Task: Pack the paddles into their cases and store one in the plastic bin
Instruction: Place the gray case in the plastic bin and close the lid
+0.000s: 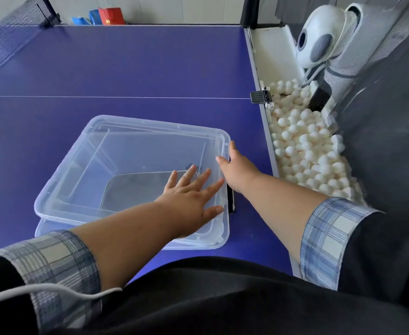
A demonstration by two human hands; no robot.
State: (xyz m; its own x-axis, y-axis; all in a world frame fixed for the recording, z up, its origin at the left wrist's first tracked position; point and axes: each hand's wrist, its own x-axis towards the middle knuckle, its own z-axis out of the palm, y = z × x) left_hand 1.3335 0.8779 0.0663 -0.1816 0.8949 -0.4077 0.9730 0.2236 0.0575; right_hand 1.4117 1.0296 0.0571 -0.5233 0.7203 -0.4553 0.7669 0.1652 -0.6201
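A clear plastic bin [44,229] stands on the blue table near its front right corner. Its clear lid [126,139] lies on top, slightly askew. Through the plastic a dark grey, flat paddle case [130,189] shows inside the bin. My left hand [189,195] lies flat on the lid's near right part with fingers spread. My right hand [237,170] touches the lid's right edge, thumb along the rim. A black piece [233,200] shows at the bin's right side, below my right wrist. No bare paddle is in view.
Right of the table edge runs a trough full of white balls [305,146], with a white ball machine [319,39] behind it. The net [5,39] crosses the far left. Red and blue boxes [110,15] sit beyond the table's far end.
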